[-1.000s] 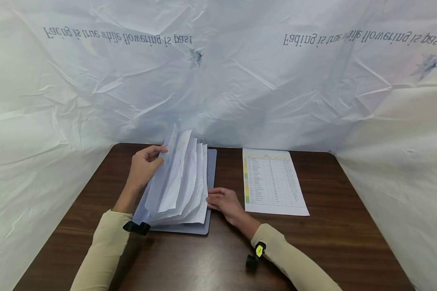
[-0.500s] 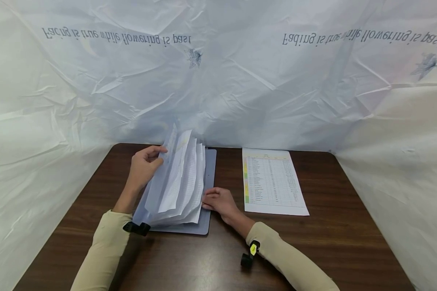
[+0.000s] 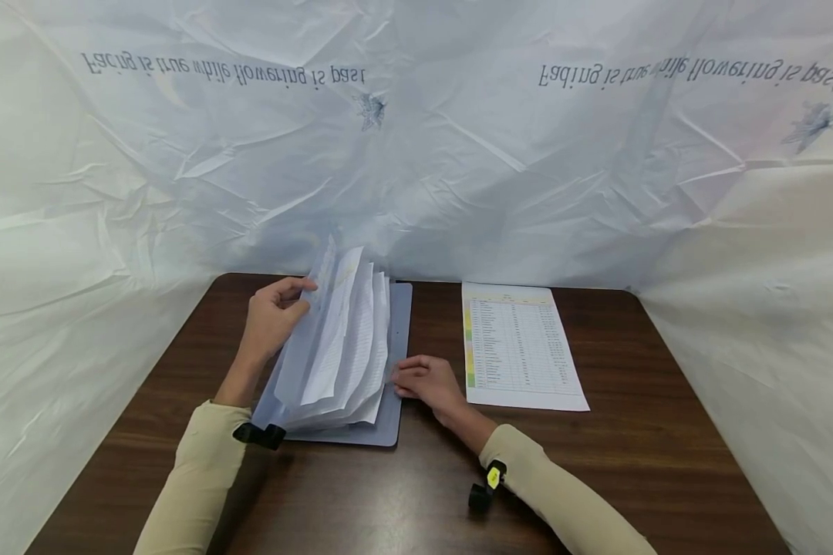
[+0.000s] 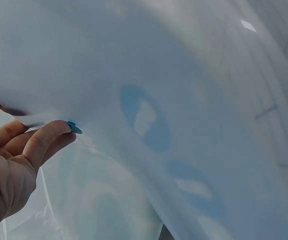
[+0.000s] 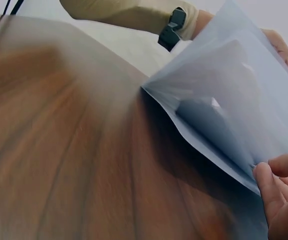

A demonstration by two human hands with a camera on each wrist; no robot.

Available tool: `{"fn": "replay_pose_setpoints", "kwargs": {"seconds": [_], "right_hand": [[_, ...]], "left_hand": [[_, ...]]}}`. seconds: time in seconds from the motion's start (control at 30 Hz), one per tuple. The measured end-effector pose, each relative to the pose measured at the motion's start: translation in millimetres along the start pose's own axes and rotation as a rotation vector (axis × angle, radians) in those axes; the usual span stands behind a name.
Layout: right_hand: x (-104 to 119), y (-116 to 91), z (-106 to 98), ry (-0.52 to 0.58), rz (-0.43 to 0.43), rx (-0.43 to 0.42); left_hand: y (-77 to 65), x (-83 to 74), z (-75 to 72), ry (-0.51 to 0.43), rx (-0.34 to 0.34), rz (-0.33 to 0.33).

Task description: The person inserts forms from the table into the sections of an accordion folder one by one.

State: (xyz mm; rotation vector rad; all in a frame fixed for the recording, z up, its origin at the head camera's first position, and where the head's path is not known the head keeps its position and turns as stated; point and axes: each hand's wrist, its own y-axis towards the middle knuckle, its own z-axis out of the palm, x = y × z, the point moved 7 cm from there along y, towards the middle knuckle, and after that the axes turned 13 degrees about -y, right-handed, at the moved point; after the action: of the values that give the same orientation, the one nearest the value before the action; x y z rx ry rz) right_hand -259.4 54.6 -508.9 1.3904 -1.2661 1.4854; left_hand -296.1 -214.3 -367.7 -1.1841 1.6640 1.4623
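Observation:
A blue-grey display book (image 3: 387,416) with clear plastic sleeves (image 3: 357,339) holding printed sheets lies at the left of the table, its pages fanned. My left hand (image 3: 272,312) pinches the raised cover and upper sleeves at their left side. At its fingertips in the left wrist view shows a small teal piece (image 4: 74,127). My right hand (image 3: 426,384) is at the book's right edge, thumb and forefinger pinching the edge of a clear sleeve (image 5: 233,135). Its other fingers curl behind.
A printed table sheet (image 3: 521,347) with yellow and green cells lies to the right of the book. The brown wooden table (image 3: 639,447) is bordered by white plastic sheeting (image 3: 430,169) at the back and sides.
My right hand shifted slightly left, then back right, at the book's edge. The right edges of the inner sheets now stand farther left, baring more back cover. My left hand stays nearly still.

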Motion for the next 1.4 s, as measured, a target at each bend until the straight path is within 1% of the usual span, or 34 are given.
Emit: {"fn": "replay_pose_setpoints", "kwargs": {"seconds": [0.13, 0.27, 0.33, 0.43, 0.57, 0.77, 1.0, 1.2, 1.4], "right_hand": [[9, -2, -20, -0.087, -0.093, -0.031], [20, -6, -45, -0.219, -0.176, -0.075], [25, -10, -60, -0.306, -0.211, -0.105], [33, -18, -84, -0.454, -0.259, -0.174], [38, -26, -117, -0.606, -0.299, -0.284], [40, -41, -166, -0.749, -0.293, -0.422], [37, -61, -219, -0.84, -0.216, -0.57], [27, -74, -249, -0.9, -0.166, -0.645], [10, -81, -270, -0.935, -0.102, -0.671]], "left_hand": [[0.9, 1.0, -0.7, 0.011, 0.003, 0.005], [0.7, 1.6, -0.6, 0.016, 0.006, 0.0], [0.2, 1.2, -0.2, 0.013, 0.007, -0.002], [0.0, 0.2, 0.7, 0.011, 0.011, 0.001], [-0.8, -0.9, 0.4, 0.016, 0.011, 0.007], [-2.0, 0.4, -0.3, 0.017, 0.006, 0.001], [-1.0, 0.6, -0.6, 0.004, 0.003, 0.008], [-1.3, 2.0, -1.6, -0.006, 0.006, 0.005], [-1.2, 1.4, -0.5, -0.008, 0.01, 0.016]]}}
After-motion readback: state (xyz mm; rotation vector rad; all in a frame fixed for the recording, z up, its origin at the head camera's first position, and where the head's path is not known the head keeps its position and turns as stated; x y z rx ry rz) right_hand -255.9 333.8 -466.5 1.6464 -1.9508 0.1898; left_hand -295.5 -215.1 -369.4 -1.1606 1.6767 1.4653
